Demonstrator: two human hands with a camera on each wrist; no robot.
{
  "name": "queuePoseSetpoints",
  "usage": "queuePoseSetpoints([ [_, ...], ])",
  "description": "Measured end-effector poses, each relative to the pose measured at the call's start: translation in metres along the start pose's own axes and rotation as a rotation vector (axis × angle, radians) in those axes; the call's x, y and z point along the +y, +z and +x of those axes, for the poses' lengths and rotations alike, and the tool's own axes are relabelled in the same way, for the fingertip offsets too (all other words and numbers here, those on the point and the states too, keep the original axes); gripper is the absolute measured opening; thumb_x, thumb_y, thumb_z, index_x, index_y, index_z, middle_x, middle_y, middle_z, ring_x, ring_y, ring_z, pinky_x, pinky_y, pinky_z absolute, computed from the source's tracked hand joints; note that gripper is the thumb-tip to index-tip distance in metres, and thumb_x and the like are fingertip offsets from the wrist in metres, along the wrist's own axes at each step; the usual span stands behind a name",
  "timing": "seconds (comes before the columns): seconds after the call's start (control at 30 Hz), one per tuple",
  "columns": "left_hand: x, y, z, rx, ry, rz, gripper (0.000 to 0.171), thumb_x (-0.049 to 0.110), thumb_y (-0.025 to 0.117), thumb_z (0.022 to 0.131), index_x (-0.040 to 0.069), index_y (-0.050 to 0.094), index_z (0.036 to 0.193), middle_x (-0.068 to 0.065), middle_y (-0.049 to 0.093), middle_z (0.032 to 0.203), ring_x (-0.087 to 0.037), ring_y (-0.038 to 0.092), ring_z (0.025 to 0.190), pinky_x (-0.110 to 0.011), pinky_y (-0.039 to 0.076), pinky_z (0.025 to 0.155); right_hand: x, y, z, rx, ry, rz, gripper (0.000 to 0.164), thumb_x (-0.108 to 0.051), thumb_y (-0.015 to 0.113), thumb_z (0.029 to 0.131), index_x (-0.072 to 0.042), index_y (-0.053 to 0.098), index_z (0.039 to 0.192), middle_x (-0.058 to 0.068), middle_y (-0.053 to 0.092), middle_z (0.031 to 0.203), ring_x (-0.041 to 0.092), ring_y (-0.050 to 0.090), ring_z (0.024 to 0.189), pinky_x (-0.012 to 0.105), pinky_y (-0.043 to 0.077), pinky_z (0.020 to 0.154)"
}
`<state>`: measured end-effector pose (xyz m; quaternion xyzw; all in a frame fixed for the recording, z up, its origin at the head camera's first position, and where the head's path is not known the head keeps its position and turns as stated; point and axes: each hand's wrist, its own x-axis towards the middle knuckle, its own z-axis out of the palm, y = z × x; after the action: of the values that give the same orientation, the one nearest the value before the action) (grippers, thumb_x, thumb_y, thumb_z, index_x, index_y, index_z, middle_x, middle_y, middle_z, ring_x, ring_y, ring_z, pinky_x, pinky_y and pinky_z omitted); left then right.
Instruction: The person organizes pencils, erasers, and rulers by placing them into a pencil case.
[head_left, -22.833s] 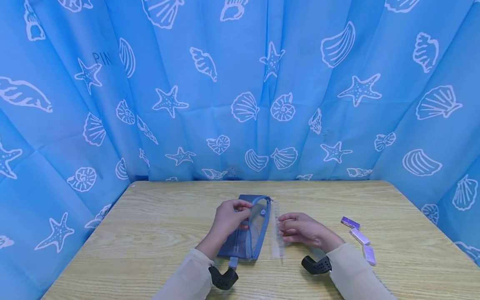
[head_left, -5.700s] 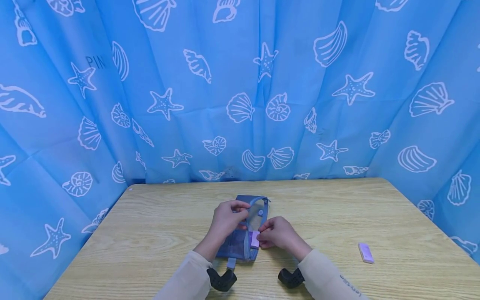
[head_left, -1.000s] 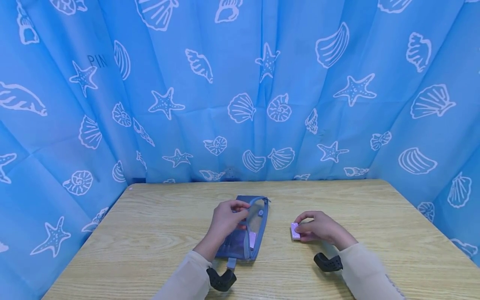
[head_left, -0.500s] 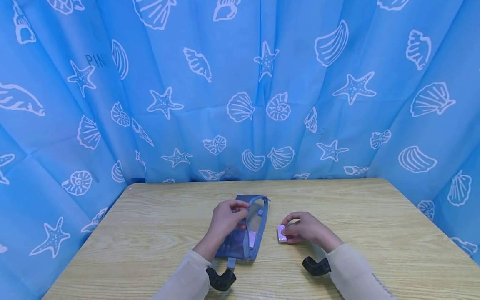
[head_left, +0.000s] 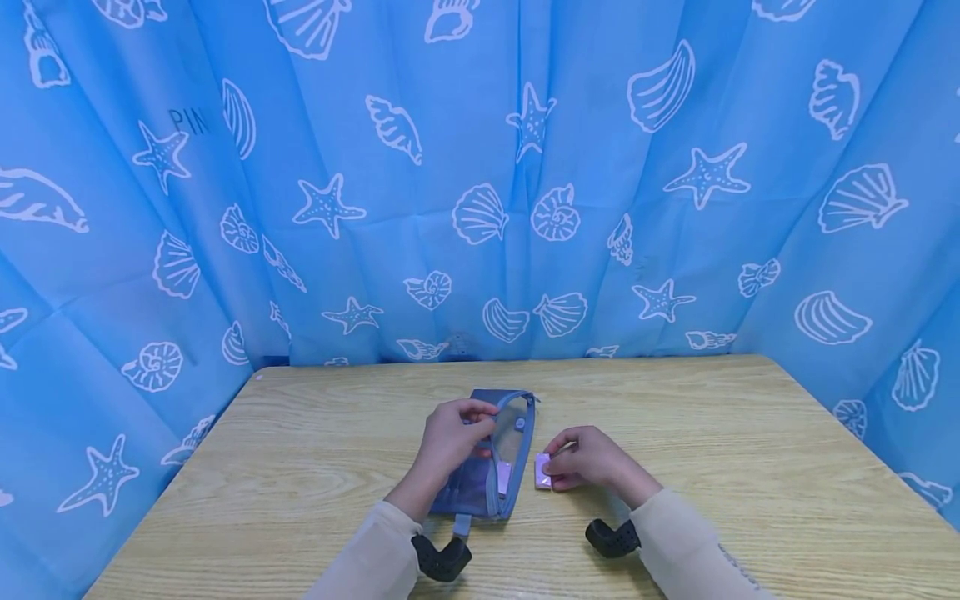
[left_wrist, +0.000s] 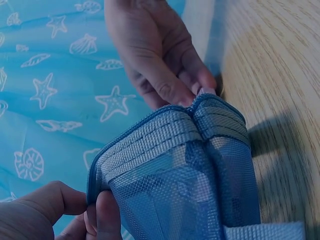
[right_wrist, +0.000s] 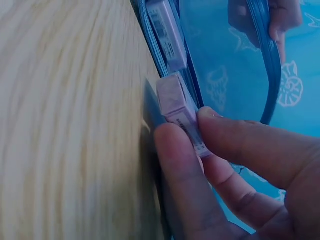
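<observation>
A blue mesh zippered pencil case (head_left: 468,496) lies on the table with its mouth gaping to the right. My left hand (head_left: 453,437) pinches the upper edge of that mouth between thumb and fingers, as the left wrist view shows on the zipper edge (left_wrist: 135,135). In my right hand (head_left: 592,462), thumb and fingertips pinch a small lilac eraser-like block (right_wrist: 177,107) with printed sides, just right of the mouth. Another lilac block (right_wrist: 167,35) lies inside the opening. Other contents are mostly hidden by the mesh and my left hand.
The wooden table (head_left: 337,417) runs back to a blue curtain (head_left: 420,250) with white shell prints. Each wrist wears a black mount, the left mount (head_left: 442,560) lying close to the case's fabric tab (head_left: 462,525).
My right hand has carried the lilac block left, close to the case. Earlier, a clear ruler and several small blocks lay outside it. My left hand keeps its grip.
</observation>
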<state>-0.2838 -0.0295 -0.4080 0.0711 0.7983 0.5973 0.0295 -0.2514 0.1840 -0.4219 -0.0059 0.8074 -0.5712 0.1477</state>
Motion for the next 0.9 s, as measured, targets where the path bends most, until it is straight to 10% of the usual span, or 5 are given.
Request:
queuePoseSetpoints([
  [0.9, 0.0, 0.001, 0.001, 0.004, 0.019, 0.017, 0.026, 0.006, 0.064, 0.081, 0.002, 0.074, 0.105, -0.004, 0.064, 0.083, -0.014, 0.067, 0.072, -0.03, 0.061, 0.055, -0.009, 0.035, 0.009, -0.012, -0.038, 0.041, 0.017, 0.004, 0.069, 0.085, 0.012, 0.061, 0.097, 0.012, 0.069, 0.078, 0.015, 0.068, 0.063, 0.033, 0.063, 0.064],
])
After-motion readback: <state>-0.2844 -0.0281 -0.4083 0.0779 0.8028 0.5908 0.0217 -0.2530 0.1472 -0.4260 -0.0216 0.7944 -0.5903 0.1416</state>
